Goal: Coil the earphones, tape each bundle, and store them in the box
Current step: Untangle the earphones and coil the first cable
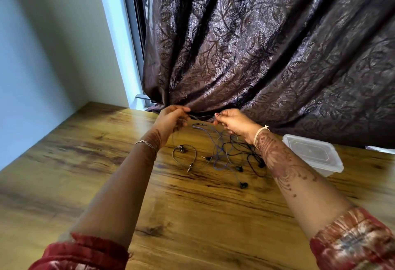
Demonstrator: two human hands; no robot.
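Both hands are raised above the far side of the wooden table (192,205). My left hand (171,120) and my right hand (233,122) each pinch one end of a thin earphone cable (203,117) stretched between them. Below them lies a tangle of blue and black earphones (226,152) with dark earbuds at its near edge. A grey earphone (184,155) lies coiled in a loop to the left of the tangle, its plug pointing toward me. A clear plastic box (314,154) with its lid on stands at the right, behind my right forearm.
A dark brown leaf-patterned curtain (267,45) hangs down to the table's far edge right behind my hands. A pale wall (42,56) and a window frame stand at the left. No tape is in sight.
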